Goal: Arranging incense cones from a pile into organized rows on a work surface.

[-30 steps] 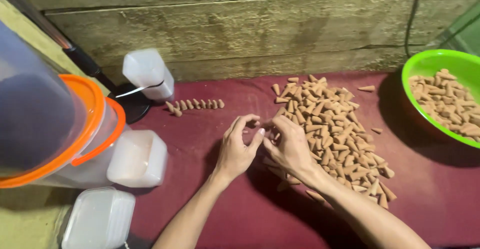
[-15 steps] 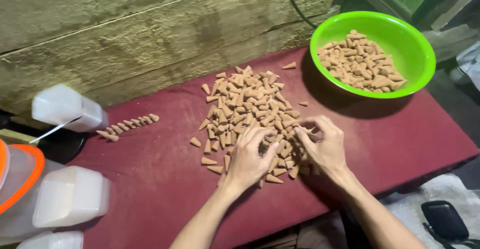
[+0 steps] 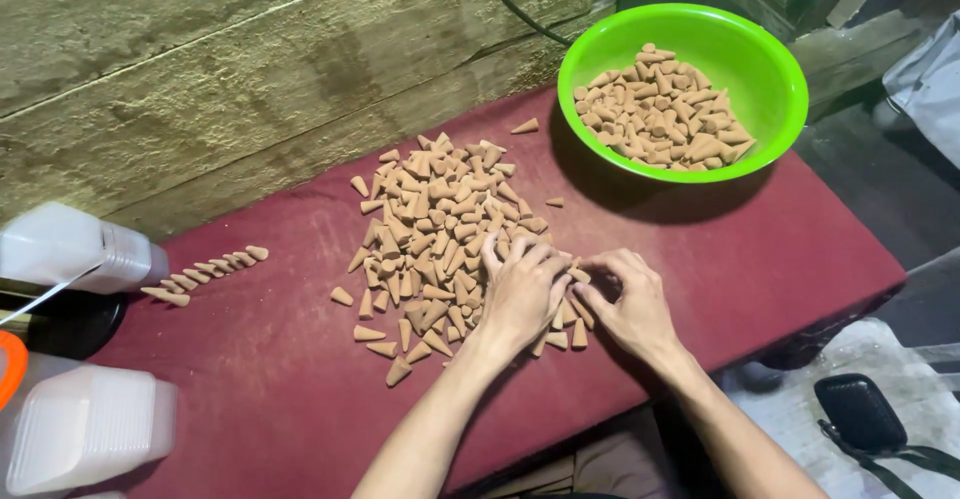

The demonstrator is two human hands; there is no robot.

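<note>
A loose pile of small tan cones (image 3: pixel 440 221) lies on a dark red tabletop (image 3: pixel 750 259). My left hand (image 3: pixel 520 294) rests palm down on the pile's near right edge, fingers spread over several cones. My right hand (image 3: pixel 632 304) sits just to its right, fingertips pinched at cones by the left hand's fingers. Whether either hand grips a cone is hidden under the fingers. A bright green bowl (image 3: pixel 770 59) at the far right holds more cones. A short row of cones (image 3: pixel 205 271) lies end to end at the left.
A rough concrete wall (image 3: pixel 200 69) runs behind the table. White plastic containers (image 3: pixel 80 427) and a white bottle (image 3: pixel 70 249) stand at the left. The table's near right edge (image 3: pixel 880 289) drops to the floor, where a small black pouch (image 3: pixel 860 414) lies.
The view has swung right, so the green bowl now sits nearer centre. Both hands have stayed at the pile's near edge, the left now flatter on the cones.
</note>
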